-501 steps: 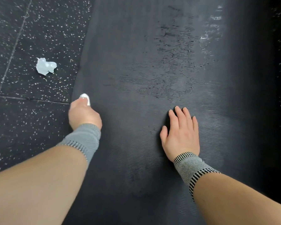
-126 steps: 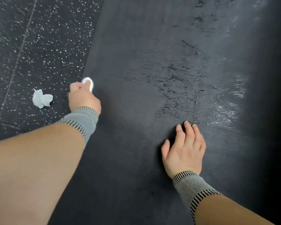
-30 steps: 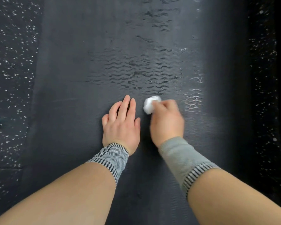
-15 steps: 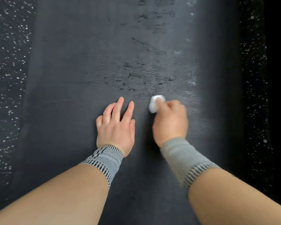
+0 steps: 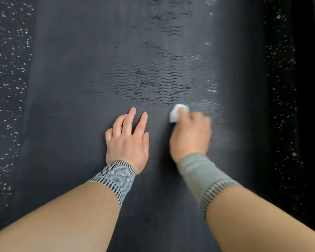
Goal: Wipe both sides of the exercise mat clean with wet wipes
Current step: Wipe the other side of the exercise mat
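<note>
On mat (image 5: 80,79): wipe (image 5: 176,113) gripped in right hand (image 5: 190,135).

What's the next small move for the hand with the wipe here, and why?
Probably sweep the right hand and its balled wet wipe forward and left over the dark streaked patch just ahead. That part of the mat looks marked, the wipe sits at its near edge, and the left hand lies flat, steadying the mat.
</note>
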A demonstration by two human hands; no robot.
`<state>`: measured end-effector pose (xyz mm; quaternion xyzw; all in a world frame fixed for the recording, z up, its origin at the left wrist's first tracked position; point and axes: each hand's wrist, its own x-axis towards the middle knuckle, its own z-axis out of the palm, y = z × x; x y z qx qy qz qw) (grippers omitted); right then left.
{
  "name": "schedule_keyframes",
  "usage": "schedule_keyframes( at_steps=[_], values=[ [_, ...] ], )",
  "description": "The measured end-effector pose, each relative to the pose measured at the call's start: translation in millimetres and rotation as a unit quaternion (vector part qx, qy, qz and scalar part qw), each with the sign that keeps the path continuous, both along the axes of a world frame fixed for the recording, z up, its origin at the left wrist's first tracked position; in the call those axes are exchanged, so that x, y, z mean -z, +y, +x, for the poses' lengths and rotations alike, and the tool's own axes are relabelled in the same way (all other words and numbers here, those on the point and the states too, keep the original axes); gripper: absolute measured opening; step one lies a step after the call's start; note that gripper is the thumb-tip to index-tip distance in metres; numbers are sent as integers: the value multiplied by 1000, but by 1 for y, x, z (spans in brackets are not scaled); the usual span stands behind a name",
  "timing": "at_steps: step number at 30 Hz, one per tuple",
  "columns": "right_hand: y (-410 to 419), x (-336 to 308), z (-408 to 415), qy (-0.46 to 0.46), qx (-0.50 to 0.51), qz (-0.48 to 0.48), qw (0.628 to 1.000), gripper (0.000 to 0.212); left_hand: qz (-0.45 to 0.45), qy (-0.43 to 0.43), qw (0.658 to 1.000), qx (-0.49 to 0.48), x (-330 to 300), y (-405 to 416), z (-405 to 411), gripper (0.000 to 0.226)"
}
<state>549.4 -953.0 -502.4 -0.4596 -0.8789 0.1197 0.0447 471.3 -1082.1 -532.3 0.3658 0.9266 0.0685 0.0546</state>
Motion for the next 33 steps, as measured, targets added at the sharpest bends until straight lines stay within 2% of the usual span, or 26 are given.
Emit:
schedule_keyframes(
  at_steps=[2,5,6,8,11,12,14,17,18,20,23,25,27,30,32,33],
  values=[
    [-29,0,-15,32,-118,-10,992,27,-3,-8,1000,-7,-1,1,0,50],
    [-8,3,3,33,-139,4,990,34,-5,-3,1000,-5,-1,1,0,50],
    [7,5,18,16,-107,10,994,37,-3,0,1000,-3,-1,1,0,51],
    [39,7,54,-13,26,17,999,38,-3,0,1000,-3,-1,1,1,51],
    [69,7,83,-32,254,-1,967,38,0,-5,1000,-6,-1,1,1,50],
    [67,7,80,-40,278,-2,960,39,0,-7,1000,-7,-1,1,1,49],
    [50,6,61,-28,213,3,977,38,-3,-11,1000,-8,-2,2,1,49],
    [24,5,44,15,5,-15,1000,37,-3,-13,1000,-9,-2,2,1,50],
    [29,4,48,13,-22,-15,1000,37,-4,-13,1000,-10,-3,2,1,50],
    [56,5,66,-12,49,5,999,38,-3,-14,1000,-12,-2,2,1,49],
    [95,3,93,-35,271,7,962,37,-2,-10,1000,-10,-1,2,1,49],
    [96,3,88,-52,307,1,950,37,2,-8,1000,-8,-1,2,1,49],
    [80,2,64,-39,249,-3,968,37,-1,-5,1000,-9,-1,2,1,48],
    [38,5,20,-5,49,-16,999,36,-11,-3,1000,-11,-3,3,1,50],
    [23,5,2,15,-50,-25,998,34,-14,-5,1000,-9,-4,3,0,52],
    [28,4,1,15,-66,-20,998,33,-13,-2,1000,-7,-3,3,0,50]
  ],
)
